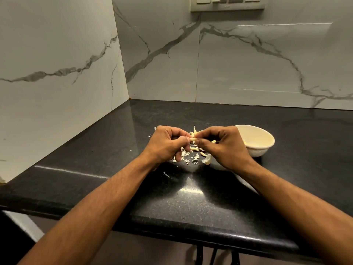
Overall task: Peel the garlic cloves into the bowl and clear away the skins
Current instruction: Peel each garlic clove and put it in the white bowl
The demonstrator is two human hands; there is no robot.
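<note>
- A black speckled granite counter point(191, 203) fills a corner of white marble-veined wall tiles point(248, 60), with a switch plate point(227, 3) high up.
- Both hands meet above the counter: the left hand point(165, 145) and right hand point(225, 145) each pinch an end of one garlic clove point(192, 139), probably to work its skin loose.
- The clove looks pale cream and small; a papery flake juts up near it.
- Loose skins point(188, 157) litter the counter under the hands, likely dropped there to be gathered later.
- A white bowl point(257, 148) sits just beside the right hand, within easy reach for peeled cloves; its contents are unclear.
</note>
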